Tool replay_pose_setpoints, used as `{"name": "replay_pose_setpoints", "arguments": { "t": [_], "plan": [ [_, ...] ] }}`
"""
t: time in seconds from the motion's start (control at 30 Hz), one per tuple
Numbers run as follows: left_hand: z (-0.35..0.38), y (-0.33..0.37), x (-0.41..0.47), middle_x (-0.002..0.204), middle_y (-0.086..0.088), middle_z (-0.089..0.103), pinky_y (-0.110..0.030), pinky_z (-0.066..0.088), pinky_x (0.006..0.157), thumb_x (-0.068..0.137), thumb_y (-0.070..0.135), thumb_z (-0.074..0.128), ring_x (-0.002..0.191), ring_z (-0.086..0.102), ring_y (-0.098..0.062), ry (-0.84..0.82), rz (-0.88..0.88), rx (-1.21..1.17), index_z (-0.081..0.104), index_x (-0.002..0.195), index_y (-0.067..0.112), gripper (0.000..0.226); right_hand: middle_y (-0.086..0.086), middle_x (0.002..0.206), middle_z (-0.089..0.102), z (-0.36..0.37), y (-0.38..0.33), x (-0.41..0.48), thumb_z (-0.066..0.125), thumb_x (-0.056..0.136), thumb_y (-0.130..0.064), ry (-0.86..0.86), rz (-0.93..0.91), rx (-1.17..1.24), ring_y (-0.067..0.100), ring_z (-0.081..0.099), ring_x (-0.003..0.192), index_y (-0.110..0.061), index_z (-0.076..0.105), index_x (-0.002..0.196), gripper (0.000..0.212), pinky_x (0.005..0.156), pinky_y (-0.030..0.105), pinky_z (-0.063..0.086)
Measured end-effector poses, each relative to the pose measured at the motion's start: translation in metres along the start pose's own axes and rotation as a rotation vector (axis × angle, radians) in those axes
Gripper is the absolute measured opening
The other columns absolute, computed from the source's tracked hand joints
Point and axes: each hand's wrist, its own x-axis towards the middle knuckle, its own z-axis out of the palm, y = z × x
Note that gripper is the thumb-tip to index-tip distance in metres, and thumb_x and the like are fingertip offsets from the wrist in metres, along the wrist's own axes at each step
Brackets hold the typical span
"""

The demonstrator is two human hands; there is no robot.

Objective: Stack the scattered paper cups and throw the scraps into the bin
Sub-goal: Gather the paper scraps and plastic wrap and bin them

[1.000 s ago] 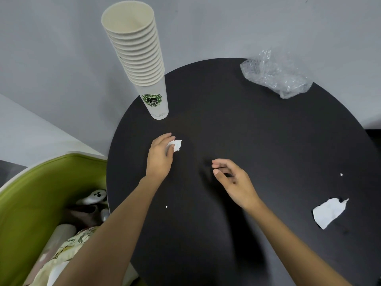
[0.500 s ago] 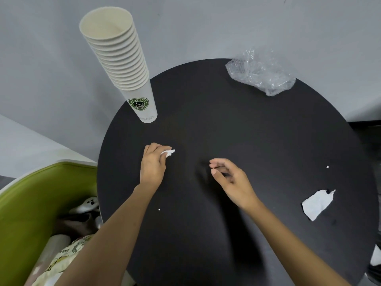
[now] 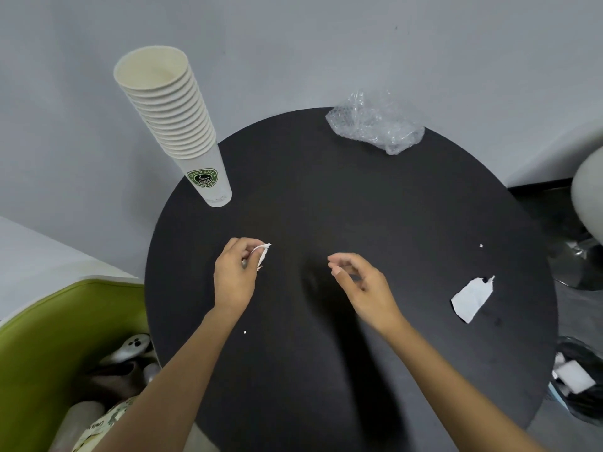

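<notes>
Pinching a small white scrap (image 3: 263, 254) in curled fingers, the left hand (image 3: 234, 278) hovers over the black table (image 3: 359, 197). The right hand (image 3: 365, 288) hangs near it, loosely curled and holding nothing. A larger scrap (image 3: 473, 298) lies further right, the cup stack (image 3: 182, 125) stands at the table's far left edge, and the bin (image 3: 580, 386) sits beyond the near right rim

I list, as my view gives them: left hand (image 3: 233, 283) and right hand (image 3: 367, 290), both bare; left forearm (image 3: 169, 386) and right forearm (image 3: 456, 383), slender, uncovered down to the lower edge of frame
</notes>
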Motion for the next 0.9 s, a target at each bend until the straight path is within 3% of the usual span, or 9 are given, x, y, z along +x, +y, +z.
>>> {"name": "replay_pose_setpoints", "arguments": {
  "t": [0.27, 0.43, 0.6, 0.73, 0.9],
  "plan": [
    [0.012, 0.021, -0.025, 0.093, 0.004, 0.068, -0.01, 0.045, 0.065, 0.093, 0.013, 0.064, 0.076, 0.061, 0.002, -0.054, 0.025, -0.101, 0.068, 0.088, 0.028, 0.017, -0.007, 0.108, 0.066, -0.025, 0.003, -0.028, 0.053, 0.095, -0.018, 0.086, -0.019, 0.013, 0.005, 0.062, 0.099, -0.034, 0.062, 0.1, 0.019, 0.084, 0.015, 0.048],
    [0.028, 0.039, -0.04, 0.093, 0.004, 0.069, -0.025, 0.051, 0.071, 0.094, 0.013, 0.064, 0.08, 0.064, -0.007, -0.094, 0.037, -0.127, 0.068, 0.089, 0.028, 0.017, -0.008, 0.108, 0.065, -0.046, 0.009, -0.04, 0.053, 0.095, -0.017, 0.134, -0.042, 0.017, 0.006, 0.062, 0.1, -0.034, 0.061, 0.1, 0.019, 0.084, 0.017, 0.049],
    [0.05, 0.059, -0.054, 0.093, 0.004, 0.069, -0.012, 0.046, 0.067, 0.094, 0.012, 0.064, 0.077, 0.062, -0.002, -0.118, 0.058, -0.139, 0.064, 0.084, 0.037, 0.027, -0.008, 0.109, 0.064, -0.077, 0.019, -0.049, 0.053, 0.096, -0.017, 0.153, -0.055, 0.005, 0.005, 0.06, 0.102, -0.031, 0.062, 0.103, 0.018, 0.084, 0.011, 0.046],
    [0.074, 0.08, -0.067, 0.093, 0.002, 0.068, -0.009, 0.045, 0.066, 0.094, 0.013, 0.065, 0.075, 0.061, 0.003, -0.129, 0.036, -0.168, 0.064, 0.084, 0.038, 0.027, -0.007, 0.11, 0.064, -0.11, 0.03, -0.05, 0.053, 0.096, -0.017, 0.167, -0.047, 0.011, 0.007, 0.061, 0.103, -0.037, 0.06, 0.099, 0.022, 0.087, 0.014, 0.046],
    [0.123, 0.114, -0.087, 0.093, -0.005, 0.067, -0.011, 0.046, 0.069, 0.094, 0.014, 0.064, 0.078, 0.062, -0.016, -0.195, 0.012, -0.209, 0.068, 0.085, 0.036, 0.024, -0.006, 0.108, 0.066, -0.167, 0.051, -0.048, 0.054, 0.096, -0.017, 0.196, -0.016, -0.038, 0.004, 0.061, 0.098, -0.031, 0.063, 0.101, 0.018, 0.086, 0.019, 0.047]
  ]
}}
